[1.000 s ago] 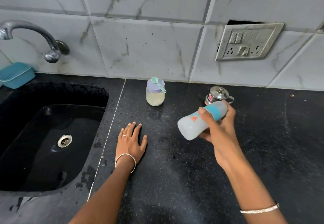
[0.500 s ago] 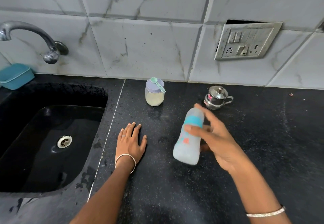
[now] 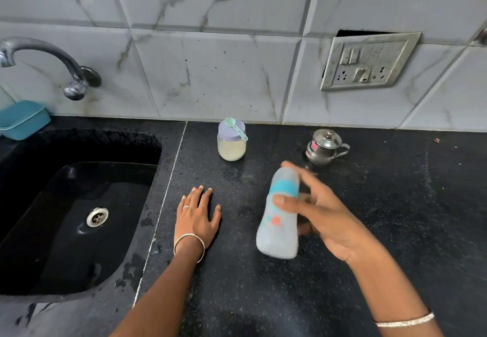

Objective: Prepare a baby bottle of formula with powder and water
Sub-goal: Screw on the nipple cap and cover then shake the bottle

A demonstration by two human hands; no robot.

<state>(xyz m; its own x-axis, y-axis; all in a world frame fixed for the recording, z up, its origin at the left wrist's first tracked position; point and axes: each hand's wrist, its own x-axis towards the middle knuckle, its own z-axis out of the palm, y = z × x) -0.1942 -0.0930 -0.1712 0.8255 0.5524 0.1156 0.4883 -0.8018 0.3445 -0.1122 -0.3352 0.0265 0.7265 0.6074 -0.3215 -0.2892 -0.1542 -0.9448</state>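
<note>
In the right hand (image 3: 324, 213), above the black counter (image 3: 395, 218): the baby bottle (image 3: 279, 220), tilted, capped end away from the body, base nearer. Thumb laid across the front just under the teal collar, fingers wrapped behind, so closed around the upper half. Blurred in outline, which reads as shaking to mix powder and water. Contents pale and cloudy; fill level impossible to tell.

To do this well:
- Grip lower on the body as well as at the collar, with the thumb clear of the cap seam.
- Check by feel that collar and cap are screwed tight before any hard swing.
- Shake from the wrist in short strokes, low over the counter and clear of the steel pot (image 3: 325, 148) just beyond the fingertips.
- Stop and look for clumps at the base; likely risk is undissolved powder or a leak at the collar.

Well to the left of the grip: the left hand (image 3: 196, 218), flat on the counter, palm down, fingers loosely apart, holding nothing.

Counted:
- One baby bottle.
- One powder jar (image 3: 232, 144), beyond and left of the grip, lid on.
- One green scoop (image 3: 235, 127) lying on that lid.
- One steel pot, lidded.
- One sink (image 3: 66, 218), one tap (image 3: 47, 60), one teal tub (image 3: 22, 118), all far left.
- Two hands, one bangle on each wrist.
</note>
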